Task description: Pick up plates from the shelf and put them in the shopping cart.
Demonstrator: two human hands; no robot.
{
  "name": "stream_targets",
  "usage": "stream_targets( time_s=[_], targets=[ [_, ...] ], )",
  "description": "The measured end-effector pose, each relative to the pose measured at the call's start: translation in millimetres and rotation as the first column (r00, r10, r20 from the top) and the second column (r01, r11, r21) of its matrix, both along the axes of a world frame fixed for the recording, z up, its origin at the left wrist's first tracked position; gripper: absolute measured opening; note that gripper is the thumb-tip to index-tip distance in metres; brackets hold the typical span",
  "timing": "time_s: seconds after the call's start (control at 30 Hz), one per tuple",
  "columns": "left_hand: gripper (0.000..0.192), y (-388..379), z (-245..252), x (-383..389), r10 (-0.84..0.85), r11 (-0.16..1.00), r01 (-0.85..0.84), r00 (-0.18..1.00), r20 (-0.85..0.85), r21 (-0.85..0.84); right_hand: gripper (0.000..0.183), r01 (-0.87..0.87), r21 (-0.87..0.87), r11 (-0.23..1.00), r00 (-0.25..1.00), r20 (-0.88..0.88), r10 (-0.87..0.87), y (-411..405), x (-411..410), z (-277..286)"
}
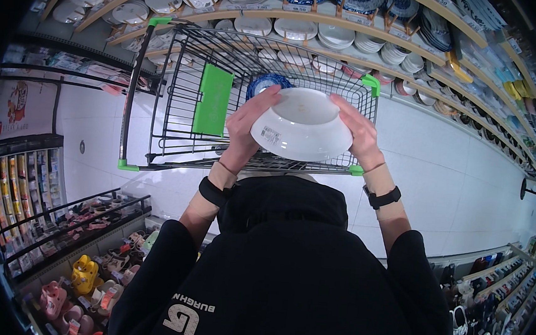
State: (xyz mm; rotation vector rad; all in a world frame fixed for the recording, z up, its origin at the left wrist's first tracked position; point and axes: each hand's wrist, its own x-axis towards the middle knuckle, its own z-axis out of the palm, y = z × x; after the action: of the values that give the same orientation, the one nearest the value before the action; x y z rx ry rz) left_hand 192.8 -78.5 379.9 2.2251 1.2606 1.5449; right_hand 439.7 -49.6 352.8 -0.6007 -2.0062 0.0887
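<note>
A glossy white bowl (303,137) is tilted so its underside and foot ring show, with a printed sticker on its outer wall. My left hand (250,123) grips it at one side, and my right hand (358,129) grips it at the other. The bowl is above a wire shopping cart (214,99) with green corner pieces and a green panel. Behind the bowl, partly hidden by it and by my left hand, a blue patterned dish (266,83) shows within the cart. Both wrists have black straps.
Beyond the cart, shelves (256,13) carry stacked plates and bowls on wooden stands. Racks of clogs and sandals (85,273) are at the lower left, with packaged goods (21,179) above them. More shelves (494,289) of goods stand at the lower right. Pale tiled floor (420,156) surrounds the cart.
</note>
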Motion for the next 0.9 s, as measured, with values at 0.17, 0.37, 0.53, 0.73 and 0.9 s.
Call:
stream_targets(
  time_s=[0.17, 0.37, 0.53, 0.73, 0.9],
  targets=[
    [0.030, 13, -5, -2, -0.014, 0.914, 0.032, 0.999, 0.047, -0.404, 0.024, 0.155, -0.389, 0.908, 0.986, 0.003, -0.167, 6, -5, -1],
    [0.022, 42, -76, -20, 0.201, 0.559, 0.216, 0.901, 0.383, -0.800, 0.026, 0.226, -0.792, 0.568, 0.960, 0.081, -0.269, 53, -22, -27],
    [0.027, 51, -137, -27, 0.243, 0.138, 0.333, 0.902, 0.358, -0.933, 0.027, 0.392, -0.805, 0.445, 0.917, 0.379, -0.122, 71, -22, -100],
    [0.025, 57, -248, -23, 0.291, 0.031, 0.215, 0.932, 0.214, -0.976, 0.027, 0.485, -0.855, 0.182, 0.869, 0.495, 0.014, 62, -18, -188],
    [0.027, 50, -327, -26, 0.110, 0.057, 0.016, 0.994, 0.023, -0.998, 0.030, 0.522, -0.847, 0.100, 0.844, 0.530, 0.086, 52, -15, -252]
  ],
)
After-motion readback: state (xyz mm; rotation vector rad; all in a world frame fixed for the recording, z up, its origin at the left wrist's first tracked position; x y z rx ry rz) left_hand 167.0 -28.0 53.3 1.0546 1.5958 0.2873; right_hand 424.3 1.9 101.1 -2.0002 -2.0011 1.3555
